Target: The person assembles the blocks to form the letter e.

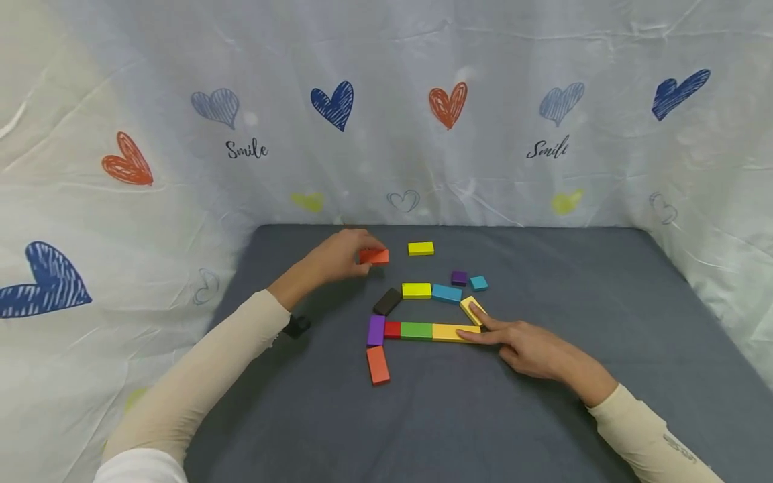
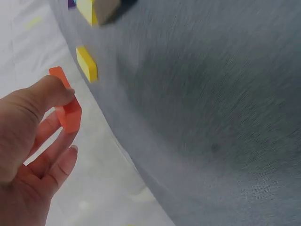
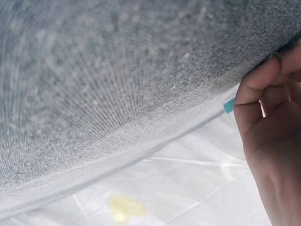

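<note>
My left hand (image 1: 345,256) pinches an orange block (image 1: 374,257) between thumb and fingers near the table's far edge; the left wrist view shows the block (image 2: 70,112) close up. Two outstretched fingers of my right hand (image 1: 534,349) touch yellow blocks: one the pale yellow block (image 1: 471,310) lying at a slant, the other the yellow block (image 1: 448,333) ending a row. That row continues leftward with a green block (image 1: 417,331), a red block (image 1: 392,329) and an upright-lying purple block (image 1: 376,331). Above it lie a black block (image 1: 388,302), a bright yellow block (image 1: 417,291) and a blue block (image 1: 447,293).
A second orange block (image 1: 378,366) lies below the purple one. Farther back are a loose yellow block (image 1: 421,249), a small dark purple block (image 1: 459,278) and a small light blue block (image 1: 479,283). A black object (image 1: 297,326) sits beside my left sleeve. Heart-printed cloth (image 1: 386,121) hangs behind the grey table.
</note>
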{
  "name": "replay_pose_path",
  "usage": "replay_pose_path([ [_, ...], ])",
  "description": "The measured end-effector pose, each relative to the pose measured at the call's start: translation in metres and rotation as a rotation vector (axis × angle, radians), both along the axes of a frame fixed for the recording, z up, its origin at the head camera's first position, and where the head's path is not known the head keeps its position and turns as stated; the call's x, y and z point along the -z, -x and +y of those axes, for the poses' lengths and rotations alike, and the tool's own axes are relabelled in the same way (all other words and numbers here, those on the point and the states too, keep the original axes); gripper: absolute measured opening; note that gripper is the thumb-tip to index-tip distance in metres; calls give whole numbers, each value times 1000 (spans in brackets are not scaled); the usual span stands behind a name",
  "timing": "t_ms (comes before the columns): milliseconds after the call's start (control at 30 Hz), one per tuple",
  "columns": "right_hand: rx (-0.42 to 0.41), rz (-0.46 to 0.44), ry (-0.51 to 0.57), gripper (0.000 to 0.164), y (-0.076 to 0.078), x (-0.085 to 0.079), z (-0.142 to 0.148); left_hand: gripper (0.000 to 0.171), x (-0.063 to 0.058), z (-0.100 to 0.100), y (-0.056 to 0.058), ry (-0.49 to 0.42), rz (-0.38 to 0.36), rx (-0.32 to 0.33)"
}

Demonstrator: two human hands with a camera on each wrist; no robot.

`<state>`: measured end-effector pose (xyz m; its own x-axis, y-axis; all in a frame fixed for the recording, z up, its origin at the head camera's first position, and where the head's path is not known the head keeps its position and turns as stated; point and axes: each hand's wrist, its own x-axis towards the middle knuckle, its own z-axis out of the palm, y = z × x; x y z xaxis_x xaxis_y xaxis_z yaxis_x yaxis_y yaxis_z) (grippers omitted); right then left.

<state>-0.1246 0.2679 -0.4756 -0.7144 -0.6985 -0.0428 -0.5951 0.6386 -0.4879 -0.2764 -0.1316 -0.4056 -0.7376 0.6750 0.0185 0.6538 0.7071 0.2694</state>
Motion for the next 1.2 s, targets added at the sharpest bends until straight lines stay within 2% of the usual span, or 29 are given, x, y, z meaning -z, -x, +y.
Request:
replay_pose_path([
  [300, 14, -3, -12, 85, 0, 1, 1, 51, 0, 5, -63, -37, 81, 128],
  [400, 11, 1, -2, 85, 0, 1, 1, 50, -2, 5, -79, -65, 97, 158],
  [500, 18, -8, -12, 85, 0, 0, 0, 47, -2, 5, -92, -80, 68, 181],
  [833, 31, -19, -22, 84, 0, -2, 1, 44, 3, 9, -121, -109, -98, 281],
  [1200, 29, -14, -21, 85, 2, -2, -1, 45, 20, 17, -135, -77, -176, 535],
])
